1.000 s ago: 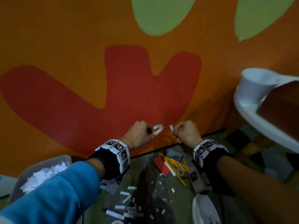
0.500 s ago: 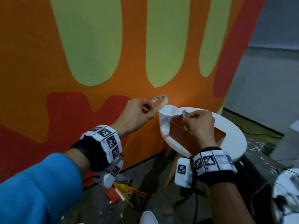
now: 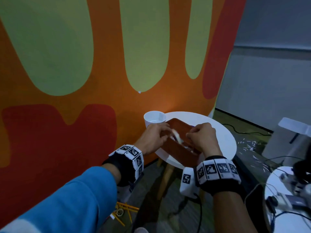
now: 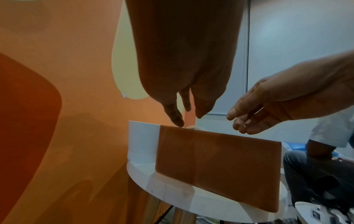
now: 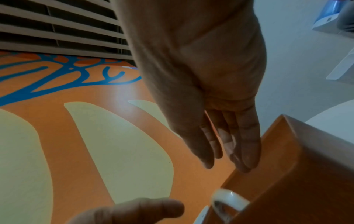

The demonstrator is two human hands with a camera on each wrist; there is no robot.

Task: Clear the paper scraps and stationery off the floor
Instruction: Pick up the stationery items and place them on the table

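Observation:
A red-brown box (image 3: 178, 153) stands on a round white table (image 3: 220, 137) by the wall. Both my hands hover over its open top. My left hand (image 3: 164, 132) has its fingers loose and pointing down, as the left wrist view shows (image 4: 184, 116). My right hand (image 3: 191, 134) is also empty, with straight fingers (image 5: 229, 151). A whitish tape roll (image 3: 176, 138) is blurred between the hands, just inside the box rim (image 5: 229, 198), and neither hand grips it. Yellow pencils (image 3: 125, 210) and a small tape ring (image 3: 119, 212) lie on the floor below.
A white cup (image 3: 154, 119) stands on the table behind the box, close to my left hand. White paper scraps (image 3: 249, 145) are strewn on the floor at right, near cables and a white appliance (image 3: 289, 137). Another white table (image 3: 286, 214) with devices stands at lower right.
My hands rose from the floor to the table and now hang over the box. The left hand let go of the tape roll; the small white piece in the right hand is gone.

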